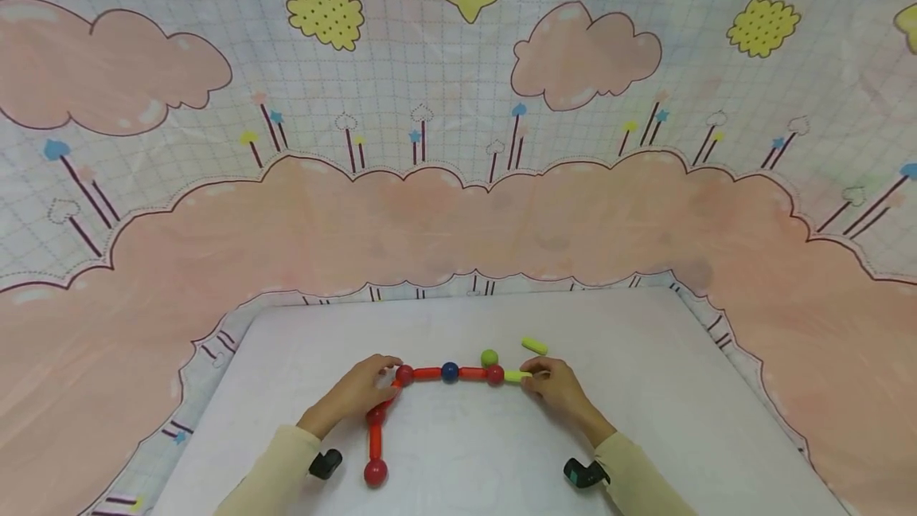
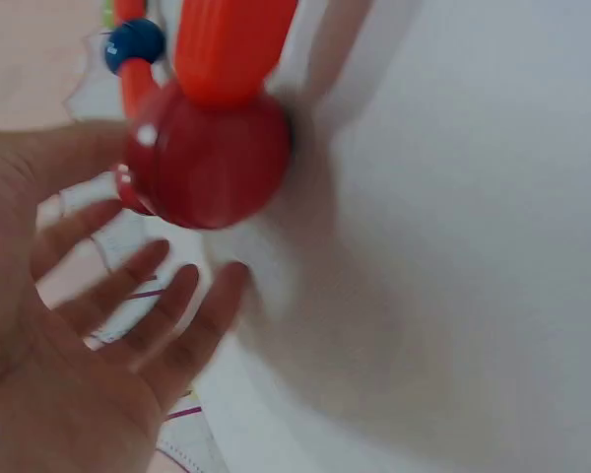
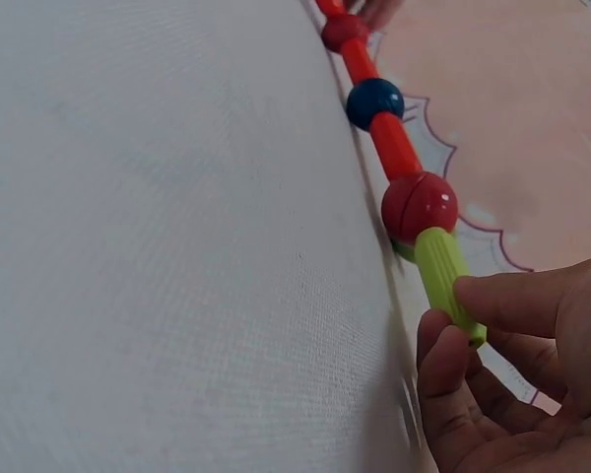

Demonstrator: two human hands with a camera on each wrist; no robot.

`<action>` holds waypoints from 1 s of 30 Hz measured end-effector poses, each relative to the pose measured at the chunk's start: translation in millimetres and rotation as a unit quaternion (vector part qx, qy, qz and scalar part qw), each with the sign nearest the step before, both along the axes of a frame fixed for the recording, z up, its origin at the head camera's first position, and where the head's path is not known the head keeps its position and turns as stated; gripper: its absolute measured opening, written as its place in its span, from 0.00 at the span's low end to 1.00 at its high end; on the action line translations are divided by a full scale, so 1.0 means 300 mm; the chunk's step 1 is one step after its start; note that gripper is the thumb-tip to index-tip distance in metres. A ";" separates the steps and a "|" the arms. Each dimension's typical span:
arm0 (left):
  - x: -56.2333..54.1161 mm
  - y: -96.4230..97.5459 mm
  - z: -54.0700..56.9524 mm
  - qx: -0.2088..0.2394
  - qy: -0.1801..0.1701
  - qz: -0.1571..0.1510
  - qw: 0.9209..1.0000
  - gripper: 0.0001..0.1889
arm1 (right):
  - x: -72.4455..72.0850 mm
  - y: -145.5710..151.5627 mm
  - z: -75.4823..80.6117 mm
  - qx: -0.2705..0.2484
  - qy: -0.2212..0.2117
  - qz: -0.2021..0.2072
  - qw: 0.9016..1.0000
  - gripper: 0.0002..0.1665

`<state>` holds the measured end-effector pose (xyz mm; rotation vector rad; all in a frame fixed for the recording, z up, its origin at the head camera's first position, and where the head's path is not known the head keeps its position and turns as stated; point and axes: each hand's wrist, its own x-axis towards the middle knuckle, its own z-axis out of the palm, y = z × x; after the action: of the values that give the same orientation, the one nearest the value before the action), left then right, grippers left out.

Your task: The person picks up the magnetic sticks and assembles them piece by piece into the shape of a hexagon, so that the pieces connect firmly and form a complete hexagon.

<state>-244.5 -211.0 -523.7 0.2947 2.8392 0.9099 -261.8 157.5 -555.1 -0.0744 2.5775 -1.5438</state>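
The green rod is lying in line with the right end of a chain of balls and red rods on the white table, its left end meeting a red ball. The right hand is pinching the rod near its free end, thumb and fingers parted only by its thickness; this seems to be leaving the other end clear to sit against the ball.

From there the chain is running left through a blue ball to a corner ball, then bending toward the person and finishing at an end ball. The left hand is reaching to the corner, probably steadying the chain. Its fingers are spreading loosely, but the thumb's tip is hidden, so whether they are gripping anything cannot be told.

A green ball is resting just beyond the red ball, and a loose rod is lying farther back.

The right wrist view is showing the rod's ribs and the pinch closely; only the head view is taking in the loose rod and the whole bend. The left wrist view is revealing the spread fingers, which the hand is partly covering from above.
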 end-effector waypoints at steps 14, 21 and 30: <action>-0.093 0.006 -0.023 -0.033 -0.008 -0.051 0.998 0.10 | 0.013 -0.052 -0.011 -0.003 0.009 0.018 1.000 0.10; -0.086 -0.017 -0.034 -0.044 0.001 -0.002 0.999 0.10 | 0.013 -0.090 -0.006 -0.012 0.015 0.039 0.999 0.09; -0.057 -0.075 -0.026 0.006 -0.008 0.019 1.000 0.18 | 0.009 -0.102 -0.005 0.005 0.008 0.032 0.999 0.09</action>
<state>-261.5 -233.5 -531.5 0.2341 2.8342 0.9324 -259.0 126.8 -556.5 -0.1684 2.5676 -1.5144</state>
